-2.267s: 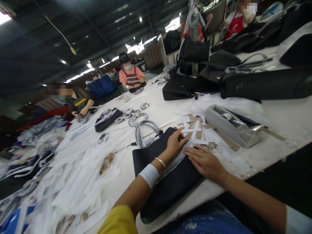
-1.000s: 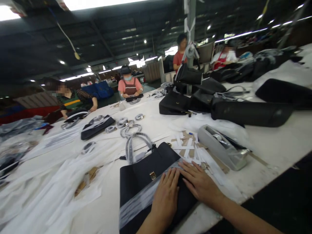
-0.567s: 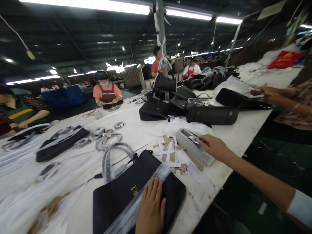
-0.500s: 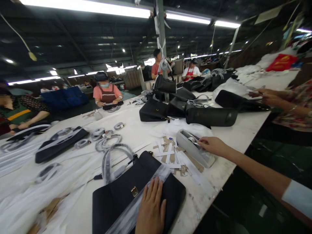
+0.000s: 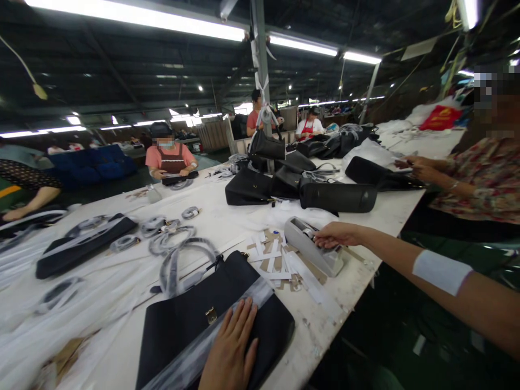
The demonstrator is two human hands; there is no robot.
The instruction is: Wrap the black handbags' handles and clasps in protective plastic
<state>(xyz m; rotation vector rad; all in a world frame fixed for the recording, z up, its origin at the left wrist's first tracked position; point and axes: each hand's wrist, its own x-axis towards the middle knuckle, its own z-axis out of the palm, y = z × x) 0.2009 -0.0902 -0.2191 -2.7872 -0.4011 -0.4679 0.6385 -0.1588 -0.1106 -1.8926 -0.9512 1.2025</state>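
Observation:
A black handbag [image 5: 190,319] with a gold clasp lies flat at the near edge of the white table. A strip of clear film [image 5: 227,319] runs across its flap. My left hand [image 5: 229,352] rests flat on the film and the bag, fingers stretched out. My right hand [image 5: 335,235] reaches to the right and lies on the grey tape dispenser [image 5: 306,252], fingers curled at the tape roll. What the fingertips pinch is hidden. The bag's wrapped handle [image 5: 179,262] loops behind it.
Cut paper and card strips [image 5: 280,260] lie between bag and dispenser. More black bags [image 5: 337,196] are piled at the far right, another [image 5: 81,246] to the left among wrapped straps [image 5: 166,238]. Co-workers sit around the table; one person's hands [image 5: 418,169] work at the right.
My right hand left the bag and reached to the tape dispenser, then settled on it. My left hand stayed flat on the bag. The view swung to the right.

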